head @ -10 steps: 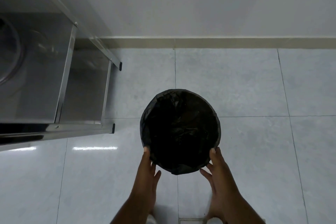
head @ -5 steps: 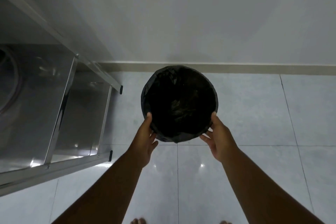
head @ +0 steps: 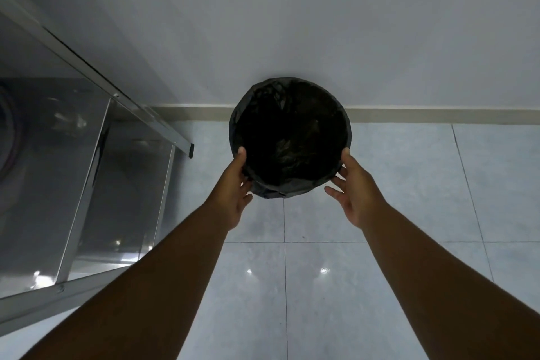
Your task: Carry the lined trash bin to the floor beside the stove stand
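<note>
The round trash bin (head: 289, 137), lined with a black plastic bag, is in the middle of the head view, near the wall's skirting. Its open mouth faces me and the inside is dark. My left hand (head: 235, 187) grips the bin's left side, thumb on the rim. On the bin's right side is my right hand (head: 355, 188), thumb at the rim and fingers spread below it. Both arms are stretched out forward. The steel stove stand (head: 87, 161) is to the left of the bin. I cannot tell whether the bin touches the floor.
A white wall (head: 292, 23) with a beige skirting (head: 438, 115) runs across the back. The floor (head: 380, 286) is pale glossy tile. The stand's leg foot (head: 191, 150) is a short way left of the bin.
The bin has moved forward, away from me and towards the wall, with both hands on its sides. My arms have stretched out further.
</note>
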